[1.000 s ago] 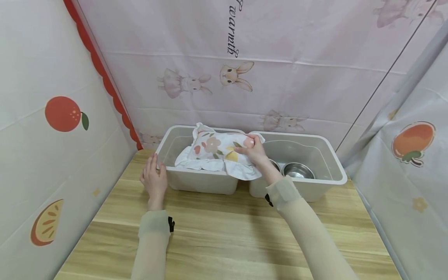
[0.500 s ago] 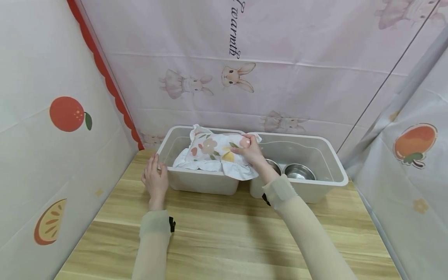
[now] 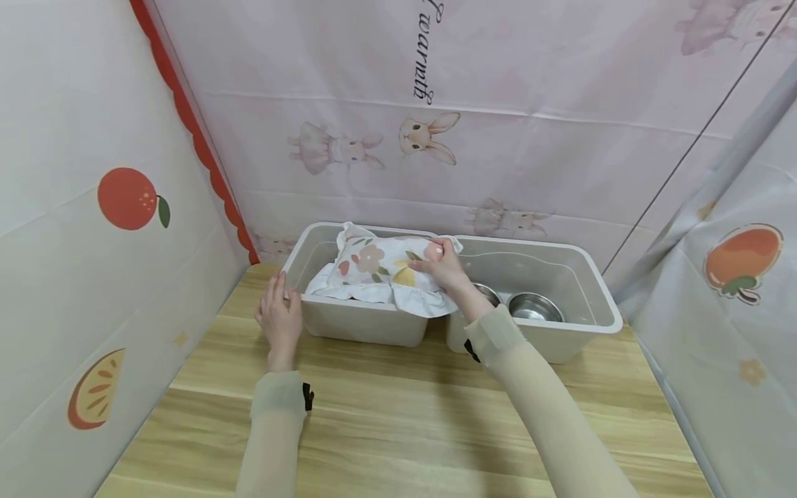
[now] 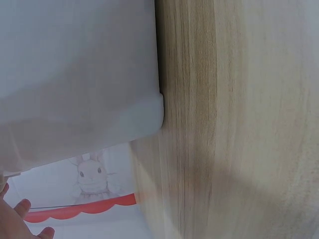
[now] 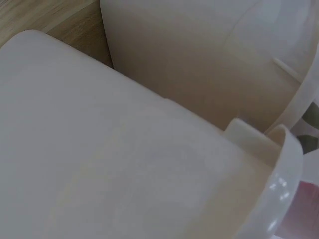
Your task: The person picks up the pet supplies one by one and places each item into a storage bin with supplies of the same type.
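A small frilled pillow (image 3: 367, 266) with a floral print lies over the left grey bin (image 3: 367, 321), its white ruffle hanging across the front rim. My right hand (image 3: 445, 266) grips the pillow's right end, thumb on the printed face. At the front left corner of the same bin, my left hand (image 3: 280, 315) touches the rim with its fingers fairly straight. Fingertips of the left hand (image 4: 20, 214) show beside the bin's wall (image 4: 84, 79) in the left wrist view. In the right wrist view a strip of the pillow (image 5: 304, 209) shows beyond the bin rim.
The right grey bin (image 3: 560, 339) stands close beside the left one and holds a metal bowl (image 3: 534, 308) and another metal bowl (image 3: 487, 294), partly hidden by my forearm. Both bins stand on a wooden table (image 3: 386, 415) against a printed cloth backdrop (image 3: 349, 83).
The pillow and my right hand have shifted slightly left. My left hand stays at the bin corner. The head view has moved a little.
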`<act>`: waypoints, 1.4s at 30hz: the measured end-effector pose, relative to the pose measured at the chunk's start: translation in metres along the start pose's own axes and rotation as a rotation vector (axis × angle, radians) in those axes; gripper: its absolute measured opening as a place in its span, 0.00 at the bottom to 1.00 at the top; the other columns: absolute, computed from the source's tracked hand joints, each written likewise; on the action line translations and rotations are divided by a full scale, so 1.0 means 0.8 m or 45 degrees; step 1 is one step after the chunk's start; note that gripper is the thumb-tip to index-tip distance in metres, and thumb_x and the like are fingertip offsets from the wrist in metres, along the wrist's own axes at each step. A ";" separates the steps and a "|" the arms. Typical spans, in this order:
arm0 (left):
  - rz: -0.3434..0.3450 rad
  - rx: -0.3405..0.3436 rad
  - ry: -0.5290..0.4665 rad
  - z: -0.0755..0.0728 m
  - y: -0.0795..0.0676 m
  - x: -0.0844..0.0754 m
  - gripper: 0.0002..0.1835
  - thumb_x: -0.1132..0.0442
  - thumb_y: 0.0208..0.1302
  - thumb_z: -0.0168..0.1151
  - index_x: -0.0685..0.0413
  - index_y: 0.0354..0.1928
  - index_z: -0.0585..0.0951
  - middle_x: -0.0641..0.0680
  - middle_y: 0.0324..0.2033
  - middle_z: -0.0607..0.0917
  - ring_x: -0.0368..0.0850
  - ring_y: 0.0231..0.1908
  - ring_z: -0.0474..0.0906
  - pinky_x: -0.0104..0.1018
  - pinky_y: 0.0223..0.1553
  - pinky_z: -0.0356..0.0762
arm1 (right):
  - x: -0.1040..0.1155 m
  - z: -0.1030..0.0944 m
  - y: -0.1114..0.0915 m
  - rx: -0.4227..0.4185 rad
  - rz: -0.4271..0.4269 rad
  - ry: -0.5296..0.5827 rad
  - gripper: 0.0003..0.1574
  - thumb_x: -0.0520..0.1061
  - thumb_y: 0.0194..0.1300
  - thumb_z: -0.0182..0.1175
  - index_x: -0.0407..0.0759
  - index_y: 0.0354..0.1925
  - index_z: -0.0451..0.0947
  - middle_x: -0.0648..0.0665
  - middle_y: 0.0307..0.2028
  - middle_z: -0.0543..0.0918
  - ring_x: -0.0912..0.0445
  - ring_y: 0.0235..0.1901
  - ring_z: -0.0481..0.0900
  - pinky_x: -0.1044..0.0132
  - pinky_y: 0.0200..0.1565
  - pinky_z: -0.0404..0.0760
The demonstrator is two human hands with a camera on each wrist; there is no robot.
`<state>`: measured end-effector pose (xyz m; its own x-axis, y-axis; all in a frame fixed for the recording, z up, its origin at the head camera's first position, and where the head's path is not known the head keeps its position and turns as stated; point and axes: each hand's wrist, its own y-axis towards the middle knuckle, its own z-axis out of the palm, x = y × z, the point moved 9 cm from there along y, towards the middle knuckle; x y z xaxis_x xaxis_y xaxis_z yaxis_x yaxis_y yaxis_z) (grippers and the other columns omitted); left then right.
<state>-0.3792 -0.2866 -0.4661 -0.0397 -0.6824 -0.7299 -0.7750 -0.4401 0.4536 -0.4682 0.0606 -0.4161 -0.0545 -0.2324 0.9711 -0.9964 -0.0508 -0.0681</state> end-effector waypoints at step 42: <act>-0.032 0.023 -0.003 0.000 0.000 0.001 0.27 0.57 0.69 0.45 0.53 0.70 0.69 0.56 0.70 0.67 0.59 0.69 0.59 0.64 0.65 0.47 | -0.007 0.044 0.017 -0.010 0.066 0.057 0.49 0.39 0.50 0.75 0.47 0.66 0.61 0.38 0.69 0.62 0.44 0.70 0.58 0.55 0.70 0.55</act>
<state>-0.3792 -0.2875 -0.4665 -0.0217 -0.6701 -0.7420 -0.7871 -0.4462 0.4259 -0.4789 0.0268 -0.4306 -0.1090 -0.1907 0.9756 -0.9926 -0.0324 -0.1172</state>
